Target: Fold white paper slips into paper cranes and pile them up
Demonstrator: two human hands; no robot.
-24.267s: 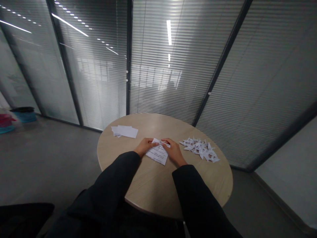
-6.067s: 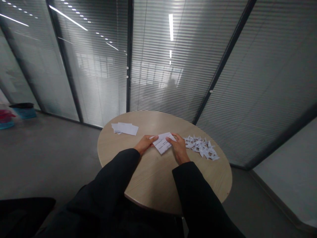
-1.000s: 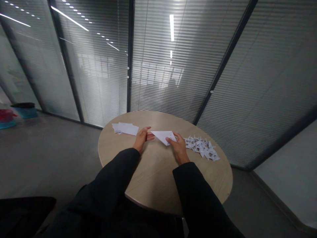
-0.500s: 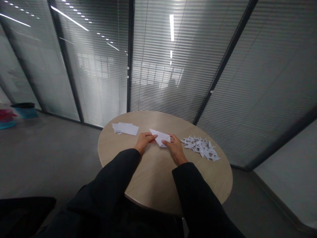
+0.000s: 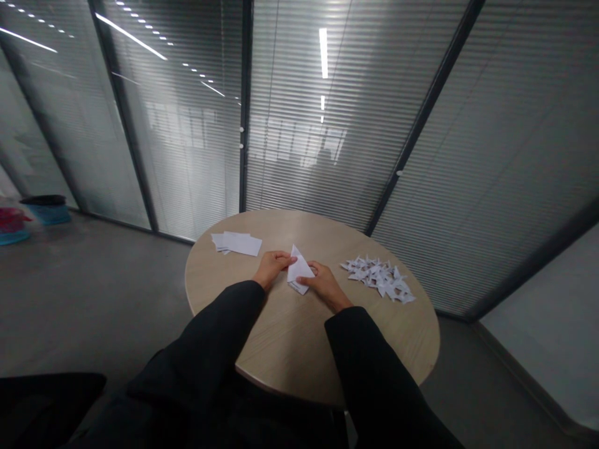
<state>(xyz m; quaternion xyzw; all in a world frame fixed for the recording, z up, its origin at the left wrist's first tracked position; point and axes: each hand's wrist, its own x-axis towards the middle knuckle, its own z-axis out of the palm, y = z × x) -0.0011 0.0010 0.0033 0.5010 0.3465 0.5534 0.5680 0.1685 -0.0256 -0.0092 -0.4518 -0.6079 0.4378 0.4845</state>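
A white folded paper triangle (image 5: 298, 270) lies on the round wooden table (image 5: 299, 349), its point aimed away from me. My left hand (image 5: 274, 267) reaches it from the left, with the fingertips at its left edge. My right hand (image 5: 325, 287) comes in low from the right, with the fingers on its right side. Printed marks show near the triangle's lower corner. Beyond my left hand lies a small stack of white paper sheets (image 5: 236, 244). To the right of my right hand lies a pile of small folded paper pieces (image 5: 378, 280).
Glass partitions with slatted blinds (image 5: 327, 156) curve behind the table. A blue tub with coloured items (image 5: 14, 227) and a dark bin (image 5: 44, 206) stand on the grey floor at far left. A dark chair back (image 5: 47, 399) sits at lower left.
The paper triangle has turned, its point swinging from the left to the far side. My right hand has moved left and lower, rotating inward. The stack and pile have not moved.
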